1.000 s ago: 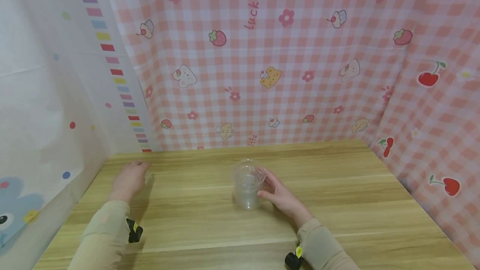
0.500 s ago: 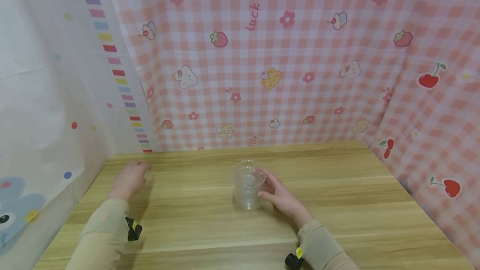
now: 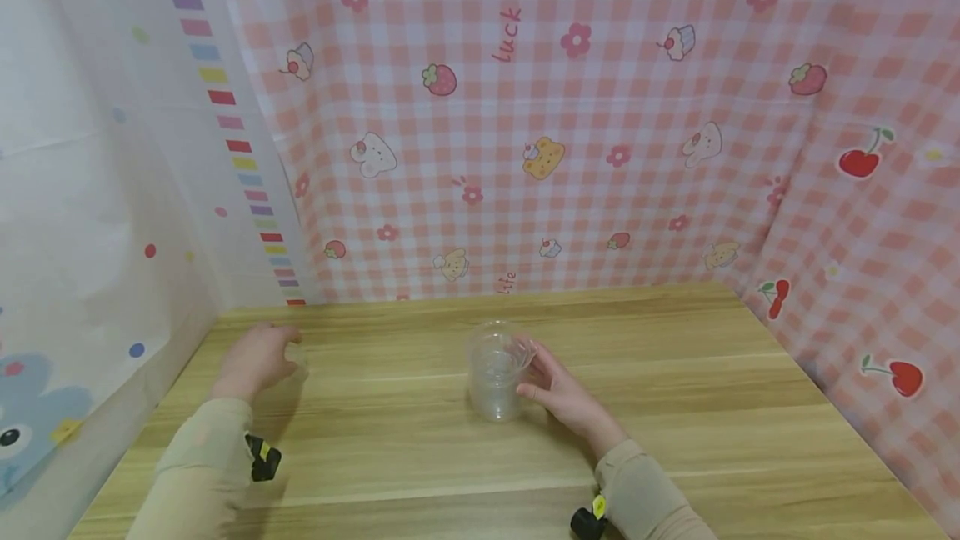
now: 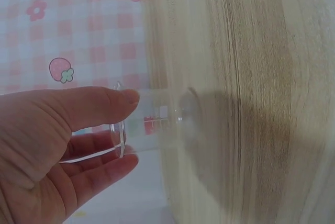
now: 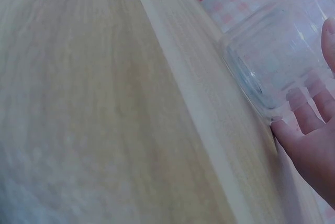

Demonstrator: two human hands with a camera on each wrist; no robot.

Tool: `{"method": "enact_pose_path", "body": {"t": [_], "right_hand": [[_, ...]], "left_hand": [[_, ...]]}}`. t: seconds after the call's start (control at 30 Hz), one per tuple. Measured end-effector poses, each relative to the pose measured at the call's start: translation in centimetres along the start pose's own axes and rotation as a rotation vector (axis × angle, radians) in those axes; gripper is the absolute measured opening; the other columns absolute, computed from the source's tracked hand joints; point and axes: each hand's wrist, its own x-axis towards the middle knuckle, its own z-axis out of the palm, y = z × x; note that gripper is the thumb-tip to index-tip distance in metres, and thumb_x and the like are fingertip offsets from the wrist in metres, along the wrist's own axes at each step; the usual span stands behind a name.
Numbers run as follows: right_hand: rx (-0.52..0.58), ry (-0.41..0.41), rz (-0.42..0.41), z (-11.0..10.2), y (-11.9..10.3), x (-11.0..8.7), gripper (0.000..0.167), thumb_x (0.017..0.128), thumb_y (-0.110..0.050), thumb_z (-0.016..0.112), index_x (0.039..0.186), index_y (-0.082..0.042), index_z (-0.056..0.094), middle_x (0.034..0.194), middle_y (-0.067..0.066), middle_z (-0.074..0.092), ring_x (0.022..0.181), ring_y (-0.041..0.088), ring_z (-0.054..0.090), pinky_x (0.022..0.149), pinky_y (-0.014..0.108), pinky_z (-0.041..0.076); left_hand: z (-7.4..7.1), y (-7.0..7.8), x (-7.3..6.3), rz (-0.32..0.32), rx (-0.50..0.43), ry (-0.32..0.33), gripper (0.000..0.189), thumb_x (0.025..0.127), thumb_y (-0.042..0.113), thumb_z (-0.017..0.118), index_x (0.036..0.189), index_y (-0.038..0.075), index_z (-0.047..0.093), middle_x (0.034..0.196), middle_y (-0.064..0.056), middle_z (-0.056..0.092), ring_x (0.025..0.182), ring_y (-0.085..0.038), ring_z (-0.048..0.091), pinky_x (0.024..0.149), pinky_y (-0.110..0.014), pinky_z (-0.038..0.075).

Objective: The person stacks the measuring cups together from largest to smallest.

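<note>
Near the table's far left corner, my left hand holds a small see-through cup near its rim. In the left wrist view the thumb lies on one side of the cup and the fingers on the other, with its base close to the tabletop. From above, most of this cup is hidden behind the hand. A larger clear plastic cup stands upright on the table, mouth up. My right hand grips this larger cup from the right, and several fingers show through its wall in the right wrist view.
Behind the table hangs a pink checked cloth with printed fruit and animals. A white cloth closes off the left side, and more checked cloth hangs at the right. Both wrists carry small black cameras.
My left hand has shifted very slightly to the left, and a bit more of the small cup shows beyond its fingers. The right hand and the larger cup stay in place.
</note>
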Motion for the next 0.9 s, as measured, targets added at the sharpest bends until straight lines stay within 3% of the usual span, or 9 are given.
{"method": "enact_pose_path", "body": {"t": [0.5,0.9], "right_hand": [[-0.007,-0.006,-0.016,0.0,0.0,0.0,0.076,0.095,-0.007,0.064,0.156,-0.002,0.018,0.160,0.022,0.020,0.146,0.041,0.018,0.117,0.056,0.015],[-0.009,-0.004,-0.006,0.0,0.2,0.1,0.075,0.096,-0.005,0.062,0.157,-0.002,0.018,0.161,0.022,0.019,0.147,0.041,0.016,0.116,0.057,0.015]], "left_hand": [[0.0,0.3,-0.4,0.003,-0.065,-0.012,0.044,0.078,0.015,0.079,0.117,-0.002,0.067,0.114,-0.027,0.065,0.105,-0.050,0.058,0.085,-0.062,0.048],[-0.1,1.6,-0.4,0.032,-0.087,-0.011,0.043,0.078,0.017,0.081,0.115,-0.002,0.068,0.113,-0.024,0.066,0.105,-0.048,0.058,0.087,-0.060,0.048]]}}
